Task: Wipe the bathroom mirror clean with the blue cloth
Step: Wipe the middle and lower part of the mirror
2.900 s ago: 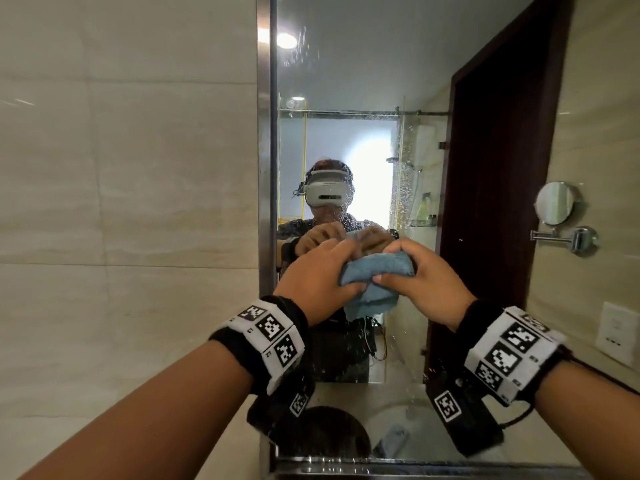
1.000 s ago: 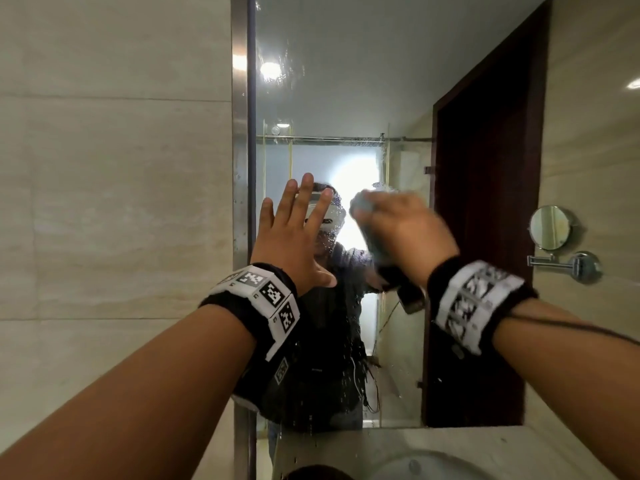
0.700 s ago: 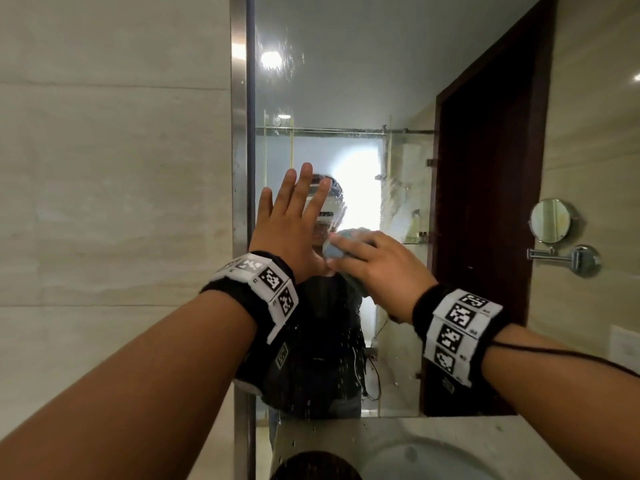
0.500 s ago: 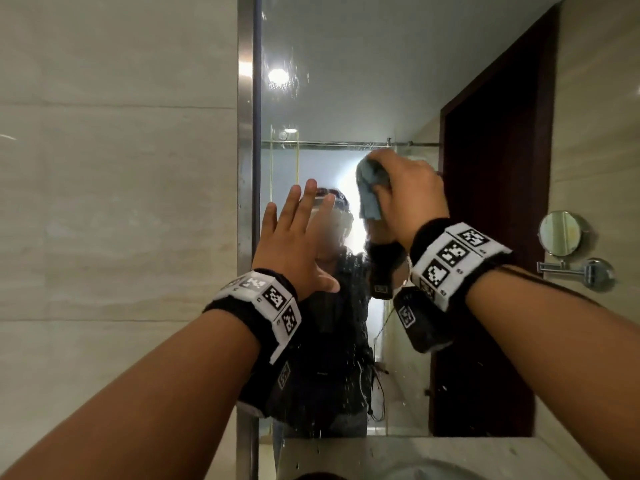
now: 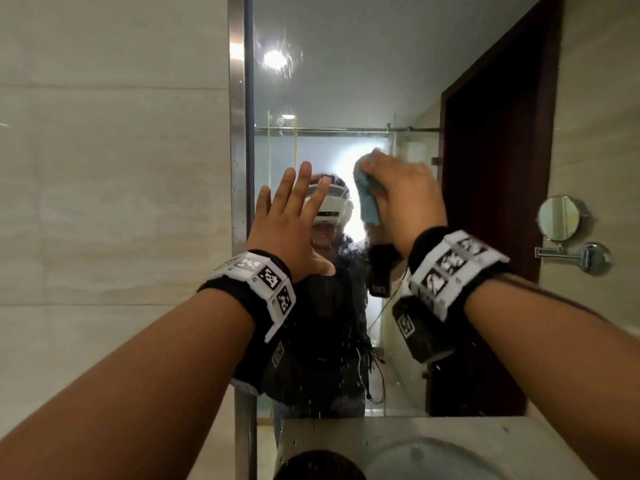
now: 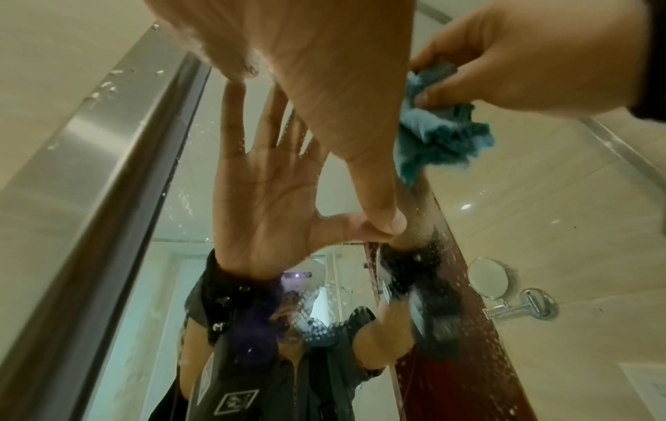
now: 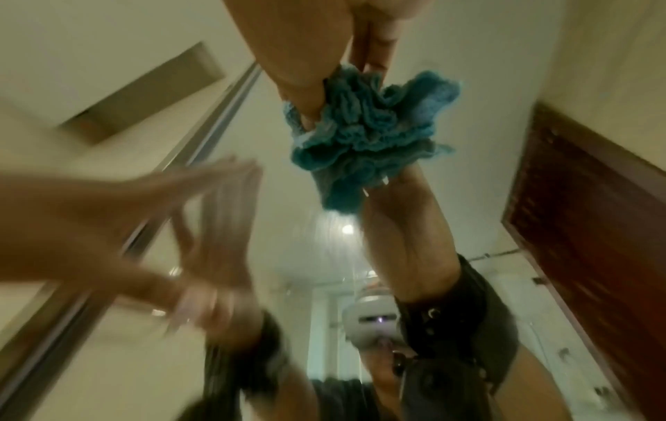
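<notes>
Head view shows the left hand point(image 5: 289, 216) flat against the mirror point(image 5: 346, 81), fingers straight and spread, close to the steel frame point(image 5: 238, 133) at the mirror's left edge. To the right of it, a little higher, the right hand point(image 5: 403, 199) grips the blue cloth point(image 5: 366, 199) in a bunch and holds it against the glass (the fingers are curled tightly around it). Water drops sit on the lower part of the glass. On the beige wall at the far right hangs a small round mirror point(image 5: 558, 218) on a metal arm.
</notes>
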Demonstrator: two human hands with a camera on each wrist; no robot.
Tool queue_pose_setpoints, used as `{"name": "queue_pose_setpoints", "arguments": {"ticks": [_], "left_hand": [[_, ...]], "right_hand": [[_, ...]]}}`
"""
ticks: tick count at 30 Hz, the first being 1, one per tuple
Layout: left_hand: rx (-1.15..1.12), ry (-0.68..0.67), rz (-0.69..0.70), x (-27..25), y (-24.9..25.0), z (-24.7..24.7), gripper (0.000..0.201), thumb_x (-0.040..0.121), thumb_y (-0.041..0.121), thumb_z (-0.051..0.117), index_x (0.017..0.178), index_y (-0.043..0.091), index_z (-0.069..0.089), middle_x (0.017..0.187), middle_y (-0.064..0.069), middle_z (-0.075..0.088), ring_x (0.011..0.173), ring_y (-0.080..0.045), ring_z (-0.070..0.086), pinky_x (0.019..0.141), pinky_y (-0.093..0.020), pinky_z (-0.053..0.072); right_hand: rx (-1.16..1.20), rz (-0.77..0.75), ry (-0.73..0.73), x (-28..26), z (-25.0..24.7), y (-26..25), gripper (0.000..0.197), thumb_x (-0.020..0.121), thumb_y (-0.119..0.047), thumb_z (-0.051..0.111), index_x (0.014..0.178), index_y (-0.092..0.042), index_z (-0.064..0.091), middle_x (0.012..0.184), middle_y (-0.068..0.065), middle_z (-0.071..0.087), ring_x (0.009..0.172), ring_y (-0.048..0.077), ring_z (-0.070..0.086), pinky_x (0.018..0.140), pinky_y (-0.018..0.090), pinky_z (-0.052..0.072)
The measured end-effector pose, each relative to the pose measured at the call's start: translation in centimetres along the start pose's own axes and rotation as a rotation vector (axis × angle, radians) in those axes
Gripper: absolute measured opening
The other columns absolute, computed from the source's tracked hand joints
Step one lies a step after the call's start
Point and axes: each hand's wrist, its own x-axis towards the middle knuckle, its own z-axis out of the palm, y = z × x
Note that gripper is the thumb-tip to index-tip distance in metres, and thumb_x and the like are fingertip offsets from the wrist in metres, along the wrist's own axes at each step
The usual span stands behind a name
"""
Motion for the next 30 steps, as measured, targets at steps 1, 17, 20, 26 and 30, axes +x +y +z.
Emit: {"name": "queue_pose_setpoints", "arguments": {"ticks": [1,17,20,26,30], "left_hand": [[0.004,0.0,-0.001,0.0,0.1,0.0,0.134,0.061,0.076,0.065,0.144,0.026,-0.027,0.151,-0.004,-0.035,0.141,-0.024,-0.027,0.117,-0.05,-0.006],[0.021,-0.015,-0.024,0.0,0.7,-0.4,0.136,0.059,0.074,0.069,0.146,0.024,-0.024,0.152,-0.006,-0.032,0.142,-0.027,-0.023,0.115,-0.051,-0.003],[0.024,-0.021,-0.031,0.2,0.7,-0.3,0.137,0.059,0.073,0.069,0.145,0.024,-0.025,0.151,-0.006,-0.034,0.142,-0.027,-0.024,0.115,-0.051,-0.004],[0.025,-0.029,-0.028,0.1,0.7,-0.3,0.137,0.059,0.074,0.068,0.145,0.024,-0.027,0.151,-0.005,-0.036,0.141,-0.026,-0.026,0.114,-0.05,-0.006],[0.022,-0.05,-0.031,0.0,0.8,-0.7,0.137,0.06,0.073,0.069,0.145,0.023,-0.026,0.151,-0.006,-0.034,0.142,-0.027,-0.025,0.114,-0.051,-0.005]], "right_hand": [[-0.01,-0.067,-0.109,-2.0,0.9,-0.2,0.04,0.086,0.002,0.052,0.123,-0.008,0.06,0.129,0.013,0.057,0.119,0.032,0.051,0.1,0.041,0.041],[-0.067,-0.214,-0.249,-11.5,0.7,2.5,0.039,0.083,-0.014,0.061,0.121,-0.028,0.06,0.126,-0.001,0.059,0.111,0.018,0.055,0.092,0.041,0.047],[-0.096,-0.262,-0.315,-9.1,-1.3,3.4,0.033,0.091,-0.027,0.048,0.122,-0.029,0.058,0.126,-0.002,0.06,0.111,0.017,0.054,0.099,0.033,0.04],[-0.006,0.2,0.169,-6.0,-3.0,6.4,0.03,0.086,-0.008,0.06,0.112,-0.022,0.066,0.114,-0.003,0.066,0.1,0.016,0.06,0.094,0.023,0.041],[-0.069,-0.109,-0.232,-13.0,-0.2,4.1,0.035,0.082,-0.008,0.064,0.114,-0.021,0.067,0.118,0.001,0.064,0.102,0.026,0.062,0.087,0.037,0.048]]}}
